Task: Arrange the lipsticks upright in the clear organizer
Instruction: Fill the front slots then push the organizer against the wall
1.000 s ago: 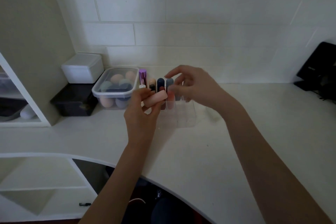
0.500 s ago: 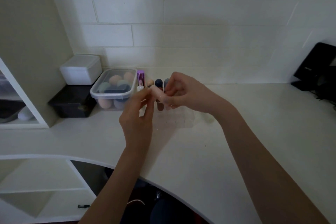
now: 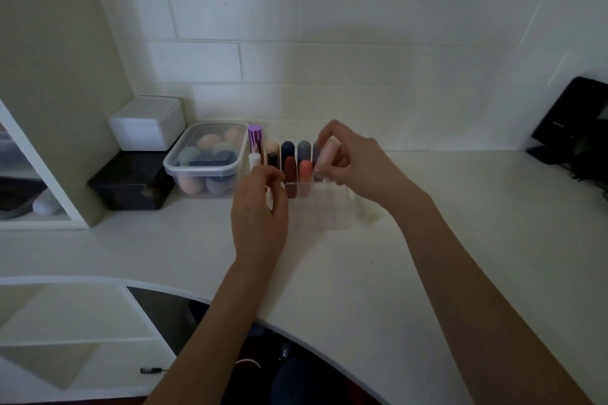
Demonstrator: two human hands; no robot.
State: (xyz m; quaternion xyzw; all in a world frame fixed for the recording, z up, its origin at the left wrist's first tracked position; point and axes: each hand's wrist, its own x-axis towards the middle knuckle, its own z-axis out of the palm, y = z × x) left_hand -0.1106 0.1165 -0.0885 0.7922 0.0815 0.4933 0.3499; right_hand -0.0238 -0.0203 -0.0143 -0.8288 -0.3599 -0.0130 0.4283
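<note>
A clear organizer (image 3: 325, 212) stands on the white counter near the wall. Several lipsticks stand upright in its back rows: a purple metallic one (image 3: 255, 138), a white one (image 3: 254, 161), dark blue ones (image 3: 287, 149), a dark red one (image 3: 290, 169) and a coral one (image 3: 305, 170). My right hand (image 3: 353, 163) pinches a pale pink lipstick (image 3: 326, 152), nearly upright, above the organizer's right side. My left hand (image 3: 260, 210) hovers at the organizer's left front with fingers loosely curled and nothing visible in it.
A lidded clear tub of makeup sponges (image 3: 207, 158) sits left of the organizer. Further left a white box (image 3: 146, 123) rests on a black box (image 3: 131, 182), beside a shelf unit (image 3: 42, 194). A black object (image 3: 575, 122) stands at the far right. The counter edge (image 3: 230, 301) curves below.
The pale pink lipstick passed from my left hand to my right hand, which turned it from lying across to nearly upright and moved it right. My left hand dropped away.
</note>
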